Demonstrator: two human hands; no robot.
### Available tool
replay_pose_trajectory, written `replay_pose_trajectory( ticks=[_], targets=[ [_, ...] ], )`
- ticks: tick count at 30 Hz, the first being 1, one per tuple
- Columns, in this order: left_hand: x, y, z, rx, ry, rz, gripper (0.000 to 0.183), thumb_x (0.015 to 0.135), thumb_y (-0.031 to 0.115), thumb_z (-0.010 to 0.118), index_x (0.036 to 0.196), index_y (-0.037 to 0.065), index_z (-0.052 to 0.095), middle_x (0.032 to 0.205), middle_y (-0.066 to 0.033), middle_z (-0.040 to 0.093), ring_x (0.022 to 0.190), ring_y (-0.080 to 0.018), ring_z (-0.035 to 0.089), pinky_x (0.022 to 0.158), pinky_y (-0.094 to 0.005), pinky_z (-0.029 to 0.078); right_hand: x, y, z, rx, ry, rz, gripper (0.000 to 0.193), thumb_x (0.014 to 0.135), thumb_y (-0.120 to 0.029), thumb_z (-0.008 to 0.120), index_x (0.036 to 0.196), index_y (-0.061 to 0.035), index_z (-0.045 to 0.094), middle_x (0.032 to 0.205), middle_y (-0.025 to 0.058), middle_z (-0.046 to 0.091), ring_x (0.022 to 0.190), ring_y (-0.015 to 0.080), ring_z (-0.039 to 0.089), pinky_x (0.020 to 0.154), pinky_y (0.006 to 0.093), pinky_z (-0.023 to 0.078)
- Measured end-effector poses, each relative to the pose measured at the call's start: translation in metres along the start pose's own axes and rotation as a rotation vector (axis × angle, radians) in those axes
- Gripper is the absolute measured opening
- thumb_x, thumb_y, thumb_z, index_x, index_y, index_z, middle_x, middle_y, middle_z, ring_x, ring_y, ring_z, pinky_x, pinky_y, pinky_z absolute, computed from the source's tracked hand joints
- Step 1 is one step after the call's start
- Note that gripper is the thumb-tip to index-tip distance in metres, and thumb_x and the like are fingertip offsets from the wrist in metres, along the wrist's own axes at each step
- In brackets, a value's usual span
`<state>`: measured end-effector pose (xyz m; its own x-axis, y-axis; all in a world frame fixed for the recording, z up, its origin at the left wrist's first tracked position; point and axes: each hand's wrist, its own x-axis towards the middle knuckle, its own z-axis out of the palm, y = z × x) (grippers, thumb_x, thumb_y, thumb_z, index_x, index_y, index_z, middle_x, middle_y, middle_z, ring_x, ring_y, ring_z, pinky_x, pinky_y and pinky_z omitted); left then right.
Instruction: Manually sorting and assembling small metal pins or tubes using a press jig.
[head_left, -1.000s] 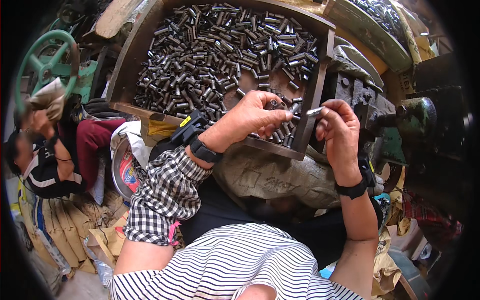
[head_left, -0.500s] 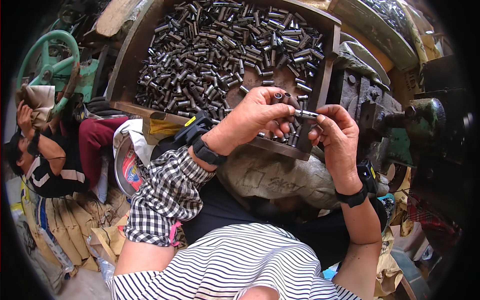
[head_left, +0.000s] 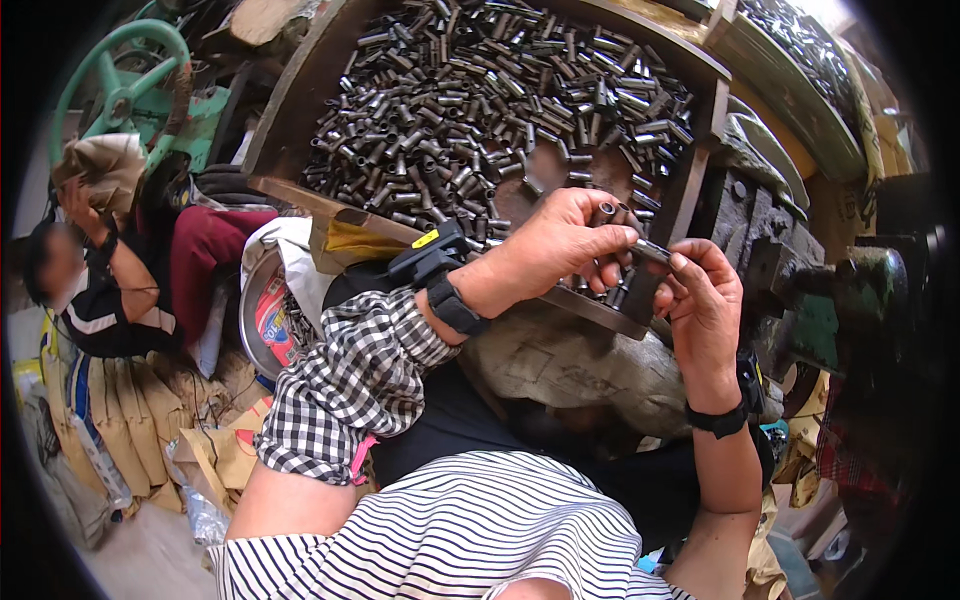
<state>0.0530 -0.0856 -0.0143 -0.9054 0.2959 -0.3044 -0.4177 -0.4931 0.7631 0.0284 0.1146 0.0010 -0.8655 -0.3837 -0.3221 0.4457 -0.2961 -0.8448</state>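
Observation:
My left hand (head_left: 572, 243) is closed, with short dark metal tubes (head_left: 605, 213) standing upright between its fingers, open ends up. Another metal tube (head_left: 653, 251) lies nearly level between both hands. Left thumb and fingers pinch one end of it, and my right hand (head_left: 703, 290) pinches the other with thumb and fingertips. Both hands are over the near right corner of a shallow tray (head_left: 712, 120). Inside it lies a deep heap of loose metal tubes (head_left: 480, 100). Part of the tray's near side is hidden behind my left hand and forearm.
Right of the tray stands a dark, greasy machine (head_left: 850, 290). A grey sack (head_left: 560, 365) hangs below the tray's near edge. At left are a metal basin (head_left: 255, 335), a green handwheel (head_left: 118, 100) and a co-worker (head_left: 120, 290) with a raised hand. Another trough (head_left: 800, 80) holds metal pieces at far right.
The whole view has shifted, so tray and hands sit farther right and lower in the picture. The tube between my hands now tilts slightly more down to the right; both hands still grip it.

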Motion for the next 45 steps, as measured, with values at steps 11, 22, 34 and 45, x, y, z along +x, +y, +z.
replay_pose_trajectory(
  ticks=[11,22,34,45],
  targets=[
    [0.002,-0.002,0.000,0.043,0.012,-0.002,0.018,0.089,0.018,0.060,0.096,0.001,0.058,0.070,-0.0036,0.061,0.051,-0.0065,0.059,0.041,-0.0158,0.047,-0.001,-0.003,0.006,-0.048,0.017,-0.006,0.009,0.087,-0.005,0.059,0.094,-0.0010,0.054,0.077,0.0096,0.064,0.056,0.0100,0.060,0.049,0.0200,0.048],
    [-0.005,0.007,0.010,0.054,-0.127,-0.048,0.019,0.091,0.019,0.060,0.097,0.001,0.054,0.070,-0.0051,0.061,0.053,-0.0098,0.061,0.045,-0.0190,0.049,-0.001,-0.017,-0.005,0.092,-0.150,0.168,0.008,0.084,-0.002,0.061,0.090,-0.0003,0.056,0.076,0.0113,0.064,0.059,0.0133,0.062,0.052,0.0252,0.051],
    [-0.005,0.010,0.003,0.011,-0.079,-0.039,0.023,0.089,0.015,0.060,0.106,0.000,0.055,0.079,-0.0106,0.065,0.057,-0.0112,0.062,0.050,-0.0197,0.049,-0.002,-0.010,-0.003,0.009,-0.089,0.035,0.008,0.083,0.000,0.060,0.088,0.0024,0.055,0.073,0.0099,0.063,0.059,0.0153,0.065,0.051,0.0248,0.054],
    [-0.002,0.010,0.013,0.107,-0.052,-0.027,0.017,0.087,0.008,0.063,0.100,-0.001,0.056,0.080,-0.0088,0.065,0.060,-0.0109,0.061,0.053,-0.0212,0.051,0.002,-0.011,-0.002,-0.043,-0.203,0.006,0.007,0.085,-0.003,0.058,0.088,0.0012,0.054,0.073,0.0074,0.062,0.057,0.0140,0.064,0.049,0.0242,0.054]
  ],
)
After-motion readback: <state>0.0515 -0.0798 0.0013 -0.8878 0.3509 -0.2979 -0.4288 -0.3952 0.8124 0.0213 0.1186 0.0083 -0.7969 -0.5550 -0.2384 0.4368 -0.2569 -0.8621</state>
